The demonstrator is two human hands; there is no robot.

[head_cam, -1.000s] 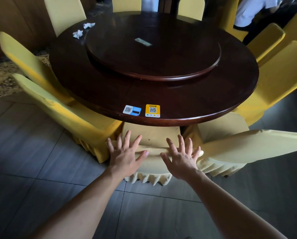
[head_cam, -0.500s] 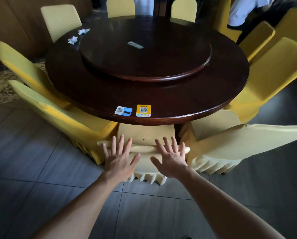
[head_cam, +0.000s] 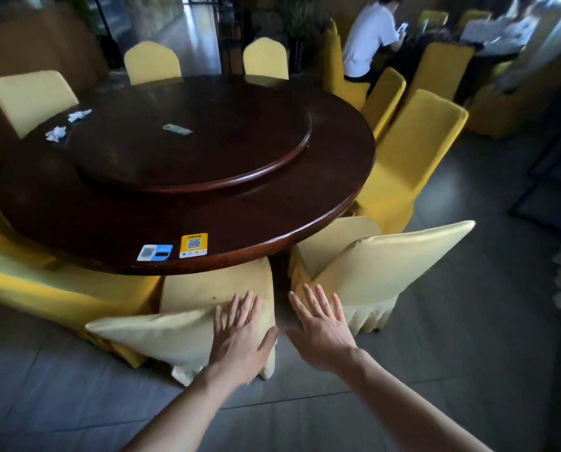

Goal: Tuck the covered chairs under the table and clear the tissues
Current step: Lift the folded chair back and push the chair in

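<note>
A pale yellow covered chair stands in front of me, its seat pushed under the dark round table. My left hand lies flat and open on the right end of its backrest. My right hand hovers open in the gap beside it, touching nothing I can see. To the right a second covered chair stands angled out from the table. Two crumpled white tissues lie on the far left of the tabletop.
A lazy Susan with a small card fills the table's middle. Two QR stickers sit at the near edge. More yellow chairs ring the table. A seated person is at the back right. Grey tiled floor spreads right.
The view has swung to the right. My right hand has come off the chair's backrest and shifted right into the gap; my left hand now rests at the backrest's right end.
</note>
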